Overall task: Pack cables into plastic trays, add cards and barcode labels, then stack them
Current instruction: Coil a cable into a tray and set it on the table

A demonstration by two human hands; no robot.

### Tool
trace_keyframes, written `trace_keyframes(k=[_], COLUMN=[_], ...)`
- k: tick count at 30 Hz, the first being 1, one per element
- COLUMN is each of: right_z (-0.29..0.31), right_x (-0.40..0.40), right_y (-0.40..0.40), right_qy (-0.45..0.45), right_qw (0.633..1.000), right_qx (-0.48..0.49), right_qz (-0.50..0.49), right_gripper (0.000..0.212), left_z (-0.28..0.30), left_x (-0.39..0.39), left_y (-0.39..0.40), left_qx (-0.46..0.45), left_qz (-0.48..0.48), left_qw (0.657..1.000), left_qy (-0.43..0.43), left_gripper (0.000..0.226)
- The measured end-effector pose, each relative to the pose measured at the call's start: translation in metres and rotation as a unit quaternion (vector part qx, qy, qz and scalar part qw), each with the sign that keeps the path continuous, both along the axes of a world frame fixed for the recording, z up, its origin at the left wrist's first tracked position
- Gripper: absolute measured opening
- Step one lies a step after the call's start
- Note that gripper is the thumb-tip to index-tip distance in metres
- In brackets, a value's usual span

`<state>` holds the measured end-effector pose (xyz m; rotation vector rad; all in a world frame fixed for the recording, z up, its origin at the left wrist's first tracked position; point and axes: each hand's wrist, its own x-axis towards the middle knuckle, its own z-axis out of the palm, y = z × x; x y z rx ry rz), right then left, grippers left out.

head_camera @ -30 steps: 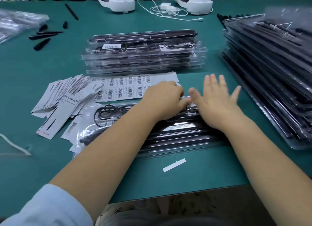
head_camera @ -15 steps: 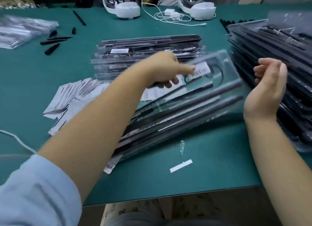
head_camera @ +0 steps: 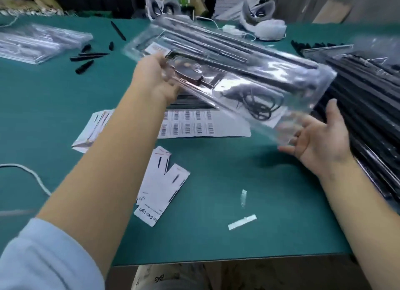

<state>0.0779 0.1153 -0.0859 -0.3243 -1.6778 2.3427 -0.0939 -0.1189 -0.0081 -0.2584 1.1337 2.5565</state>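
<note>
The left hand point(head_camera: 159, 77) is gripping the near-left end of a clear plastic tray point(head_camera: 229, 73), which is hanging tilted in the air above the green table point(head_camera: 216, 181) with a coiled black cable point(head_camera: 258, 103) and dark rods showing through it. The right hand point(head_camera: 318, 142) is lying palm up with fingers spread and relaxed just under the tray's lower right corner, and whether it is touching the plastic cannot be told. Below and between the hands a barcode label sheet point(head_camera: 194, 125) is lying flat, printed cards point(head_camera: 158, 186) are lying nearer the left forearm, and a stack of dark trays point(head_camera: 368, 99) is sitting just beyond the right hand.
</note>
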Motion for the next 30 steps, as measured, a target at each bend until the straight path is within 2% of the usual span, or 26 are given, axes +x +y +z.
trace_keyframes(k=[2,5,6,7,10,11,13,16,19,21,25,28,30], right_z=[-0.001,-0.002,-0.002,-0.005,-0.006,-0.006,-0.002,0.010,0.033,0.050,0.070,0.065,0.057], right_x=[0.001,-0.001,-0.003,-0.005,-0.009,-0.010,-0.009,-0.009,-0.024,-0.043,-0.089,-0.113,-0.124], right_y=[0.002,-0.006,-0.010,-0.013,-0.015,-0.013,-0.010,-0.001,0.009,0.015,0.023,0.028,0.029], right_qy=[-0.003,-0.010,-0.017,-0.022,-0.012,-0.008,0.006,0.053,0.068,0.058,0.028,0.005,-0.008], right_qw=[0.998,0.994,0.995,0.998,0.997,0.994,0.989,0.980,0.965,0.956,0.945,0.943,0.945], right_qx=[-0.031,0.000,0.010,0.021,0.027,0.033,0.032,0.053,0.086,0.102,0.139,0.157,0.145], right_qz=[0.059,0.112,0.096,0.063,-0.066,-0.104,-0.147,-0.184,-0.240,-0.269,-0.296,-0.292,-0.292], right_gripper=[0.089,0.089,0.089,0.080,0.023,0.013,0.017,0.018,0.011,0.011,0.010,0.018,0.021], left_z=[-0.010,-0.021,-0.025,-0.029,-0.043,-0.045,-0.043,-0.034,-0.026,-0.021,-0.011,-0.013,-0.020], left_x=[-0.002,0.003,0.006,0.009,0.017,0.020,0.025,0.018,0.003,-0.008,-0.036,-0.057,-0.064], left_y=[-0.002,0.002,0.002,0.002,-0.003,-0.006,-0.014,-0.034,-0.056,-0.066,-0.071,-0.068,-0.065], left_qx=[0.037,0.031,0.023,0.009,-0.035,-0.044,-0.041,-0.062,-0.083,-0.095,-0.231,-0.397,-0.438], left_qz=[0.046,0.069,0.075,0.081,0.056,0.030,-0.007,0.058,0.095,0.095,0.105,0.101,0.093], left_qw=[0.998,0.997,0.997,0.997,0.997,0.998,0.998,0.994,0.983,0.983,0.957,0.896,0.879], left_qy=[-0.010,0.003,0.005,0.008,0.031,0.034,0.036,0.067,0.131,0.128,0.140,0.169,0.164], left_gripper=[0.012,0.018,0.021,0.027,0.041,0.043,0.028,0.012,0.012,0.014,0.006,0.029,0.037])
